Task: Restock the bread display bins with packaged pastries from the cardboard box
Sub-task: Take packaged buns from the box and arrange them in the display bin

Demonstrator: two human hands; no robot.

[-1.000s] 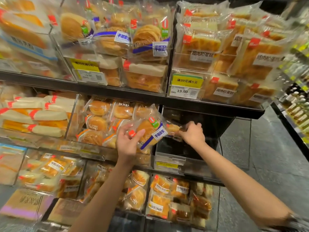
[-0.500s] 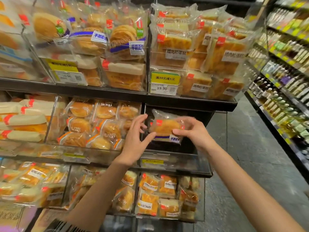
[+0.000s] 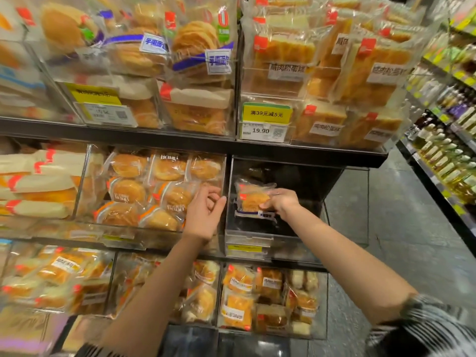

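Where the middle shelf's clear bin point(image 3: 273, 238) opens toward the person, the right hand point(image 3: 280, 202) reaches in and its fingers point(image 3: 266, 204) curl round the lower right corner of a packaged pastry point(image 3: 251, 199), a round golden bun in a clear wrapper with a red tag at its top left and a blue band along its bottom. The pack stands nearly upright inside the bin, apart from the dark back wall; whether its lower edge touches the bin floor cannot be told. Around and behind those fingers the bin is dark and roomy, with open space to the right of the wrist up to the bin's clear side wall, and the low front lip lies just below the forearm.

The left hand point(image 3: 204, 215) hangs just left of the divider point(image 3: 228, 191) between the two bins, its fingers point(image 3: 213, 195) loosely curled and holding nothing, the tips close against the wrapped buns point(image 3: 154, 191) packed in the neighbouring bin. Above both hands the dark shelf edge point(image 3: 180, 143) runs across, and over it sits a yellow price tag point(image 3: 266, 121) reading 19.90. Below the arms, lower bins hold more wrapped pastries point(image 3: 239, 300). To the far right an aisle floor point(image 3: 386, 228) opens, with shelves of bottles point(image 3: 448, 155) beyond
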